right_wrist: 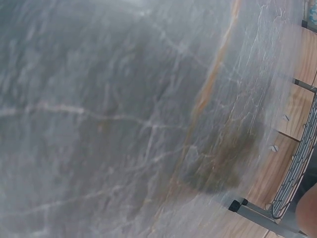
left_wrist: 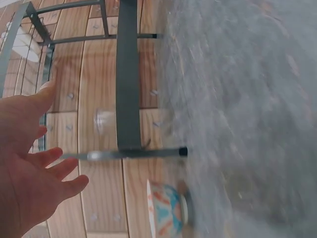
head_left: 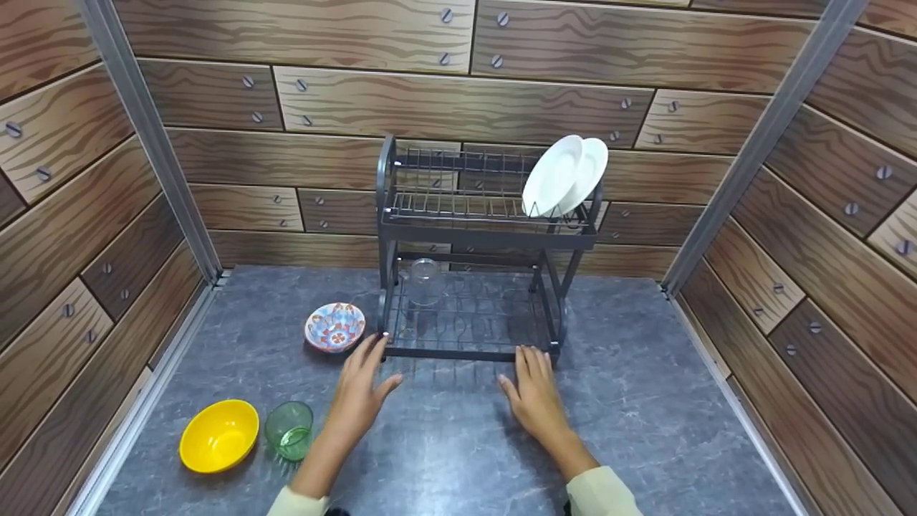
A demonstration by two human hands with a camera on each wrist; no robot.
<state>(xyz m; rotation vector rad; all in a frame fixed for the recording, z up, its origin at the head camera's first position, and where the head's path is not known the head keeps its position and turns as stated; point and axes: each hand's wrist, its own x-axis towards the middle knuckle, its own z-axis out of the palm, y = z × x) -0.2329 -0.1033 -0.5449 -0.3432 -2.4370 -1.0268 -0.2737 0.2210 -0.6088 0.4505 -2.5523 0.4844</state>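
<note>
A dark two-tier dish rack (head_left: pixel 487 234) stands on the grey marbled surface. My left hand (head_left: pixel 358 394), fingers extended and thumb spread, is at its front left corner; in the left wrist view the left hand (left_wrist: pixel 34 163) holds nothing. My right hand (head_left: pixel 534 398) has its fingers outstretched at the right end of the front bar. Whether either hand touches the rack I cannot tell. Two white plates (head_left: pixel 555 175) lean in the upper tier's right end. A clear glass (head_left: pixel 424 283) stands in the lower tier at left. Only a blurred bit of the right hand (right_wrist: pixel 308 213) shows in its wrist view.
Left of the rack sits a small patterned bowl (head_left: pixel 335 327). Nearer the front left are a yellow bowl (head_left: pixel 219 436) and a green glass (head_left: pixel 289 431), close beside my left forearm. Wood-patterned walls (head_left: pixel 344 100) enclose the surface at the back and both sides.
</note>
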